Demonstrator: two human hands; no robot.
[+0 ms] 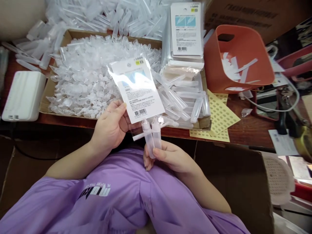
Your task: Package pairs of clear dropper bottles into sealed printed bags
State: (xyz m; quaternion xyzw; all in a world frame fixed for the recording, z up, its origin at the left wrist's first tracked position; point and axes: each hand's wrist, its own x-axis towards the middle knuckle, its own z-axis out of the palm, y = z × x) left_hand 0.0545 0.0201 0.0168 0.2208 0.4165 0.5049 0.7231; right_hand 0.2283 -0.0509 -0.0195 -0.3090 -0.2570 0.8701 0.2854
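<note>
Between the thumb and fingers of my left hand (pixel 111 124) is a clear plastic packet with a white printed card (pixel 138 92) inside, tilted, its barcode end toward me. My right hand (pixel 170 155) grips two small translucent bottles (pixel 152 138) side by side, caps pointing up at the packet's lower edge. A thin white strip (pixel 138 136) crosses the bottles near their necks. Whether the bottle tips are inside the packet or just beside it, I cannot tell. Behind the packet lies a shallow cardboard tray (pixel 68 114) heaped with clear plastic caps (pixel 85 76).
Empty translucent bottles (pixel 181 100) fill the tray's right part, beside a stack of carded packets (pixel 186 29). An orange bin (pixel 212 61) holds white strips. Yellow sticker sheets (pixel 223 113) lie below it. At left sits a white box-shaped device (pixel 23 96); more tubes (pixel 109 16) pile up behind.
</note>
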